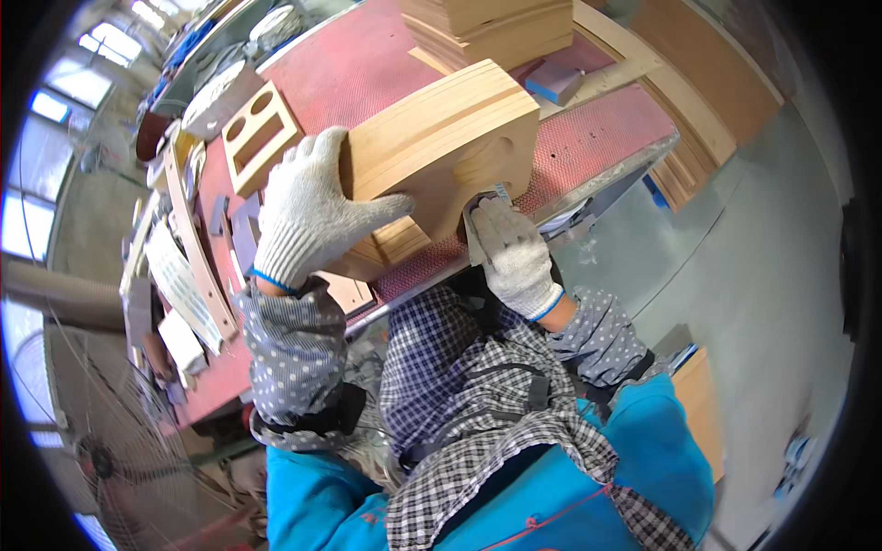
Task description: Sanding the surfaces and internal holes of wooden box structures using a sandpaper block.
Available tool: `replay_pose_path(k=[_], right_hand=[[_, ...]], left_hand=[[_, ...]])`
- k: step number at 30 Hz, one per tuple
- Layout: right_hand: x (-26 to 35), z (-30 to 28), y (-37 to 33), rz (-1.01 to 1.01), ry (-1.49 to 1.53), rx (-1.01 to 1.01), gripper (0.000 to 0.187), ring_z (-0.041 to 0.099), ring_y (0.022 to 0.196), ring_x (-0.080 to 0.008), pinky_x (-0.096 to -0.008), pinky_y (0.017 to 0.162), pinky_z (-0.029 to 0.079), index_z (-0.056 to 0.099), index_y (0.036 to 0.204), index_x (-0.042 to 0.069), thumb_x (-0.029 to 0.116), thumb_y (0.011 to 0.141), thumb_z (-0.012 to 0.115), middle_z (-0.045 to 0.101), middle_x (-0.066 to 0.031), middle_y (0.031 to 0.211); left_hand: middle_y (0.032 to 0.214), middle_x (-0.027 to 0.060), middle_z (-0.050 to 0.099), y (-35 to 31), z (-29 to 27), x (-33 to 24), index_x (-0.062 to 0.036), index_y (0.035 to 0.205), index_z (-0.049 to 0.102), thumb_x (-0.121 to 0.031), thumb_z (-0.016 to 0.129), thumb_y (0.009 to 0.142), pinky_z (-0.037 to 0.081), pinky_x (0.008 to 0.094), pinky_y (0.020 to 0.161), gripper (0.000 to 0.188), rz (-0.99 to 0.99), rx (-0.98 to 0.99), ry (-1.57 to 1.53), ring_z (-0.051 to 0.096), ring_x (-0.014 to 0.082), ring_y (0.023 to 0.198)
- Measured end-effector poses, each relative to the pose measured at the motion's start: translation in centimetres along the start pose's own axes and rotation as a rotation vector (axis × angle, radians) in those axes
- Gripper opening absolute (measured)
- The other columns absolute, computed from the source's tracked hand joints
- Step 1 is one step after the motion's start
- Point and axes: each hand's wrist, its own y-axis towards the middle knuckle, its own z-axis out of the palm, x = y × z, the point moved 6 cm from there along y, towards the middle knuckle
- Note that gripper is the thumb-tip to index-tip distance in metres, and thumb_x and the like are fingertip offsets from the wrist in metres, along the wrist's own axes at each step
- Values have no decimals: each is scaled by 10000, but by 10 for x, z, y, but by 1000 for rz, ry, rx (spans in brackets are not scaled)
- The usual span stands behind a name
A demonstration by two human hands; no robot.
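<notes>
A thick pale wooden block (pixel 432 129) with round holes in its face stands on edge at the front of the red-topped bench (pixel 588 142). My gloved left hand (pixel 322 207) is closed on the block's left end, thumb across the near face. My gloved right hand (pixel 510 248) presses a folded piece of sandpaper (pixel 474 237) at a hole low in that face. The right fingertips reach partly inside the hole, so the sandpaper's far part is hidden. Both gloves are white knit with blue cuffs.
Stacked wooden pieces (pixel 496 32) stand at the back, beside a blue-and-grey sanding block (pixel 555 81). A wooden frame with two round holes (pixel 262 138) lies to the left, near long wooden strips (pixel 195 243). A wire-guarded fan (pixel 96 455) is at lower left; boards (pixel 689 147) lean at right.
</notes>
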Motion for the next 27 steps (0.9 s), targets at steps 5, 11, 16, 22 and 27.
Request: replay_pose_path(k=[5, 11, 16, 22, 27], right_hand=[[2, 4, 2, 23, -47, 81, 567, 582, 1287, -416, -506, 1106, 462, 595, 1358, -43, 138, 825, 658, 617, -268, 1351], [-6, 9, 8, 88, -15, 320, 543, 509, 1403, -379, -484, 1157, 416, 554, 1390, -70, 207, 924, 578, 564, -252, 1448], [-22, 40, 6, 727, 680, 336, 320, 713, 1025, -308, -445, 913, 541, 722, 1077, -14, 273, 1002, 601, 745, -195, 1031], [-21, 34, 9, 1115, 1315, 4, 210, 681, 787, -243, -402, 776, 549, 675, 843, 4, 184, 949, 664, 713, -146, 852], [-8, 26, 33, 39, -147, 438, 252, 694, 992, -300, -411, 895, 537, 696, 1083, 43, 117, 851, 633, 718, -126, 1037]], left_hand=[[1039, 174, 680, 1, 3, -5, 20, 1183, 627, -330, 908, 675, 545, 398, 870, 678, 40, -6, -35, 687, 296, 966], [1102, 185, 687, -2, 3, -13, 31, 1308, 580, -307, 911, 699, 537, 402, 914, 771, 7, 36, -73, 683, 310, 1011], [1154, 210, 691, -3, 0, -9, 36, 1331, 568, -288, 911, 712, 540, 399, 938, 778, -34, 67, -81, 695, 287, 1048], [1059, 199, 668, -3, -2, -13, 13, 1206, 614, -338, 922, 655, 519, 460, 913, 723, -43, 25, -148, 654, 369, 1013], [1062, 194, 666, -3, 3, -11, 8, 1201, 614, -339, 924, 650, 521, 461, 906, 722, -55, 28, -204, 656, 364, 1005]])
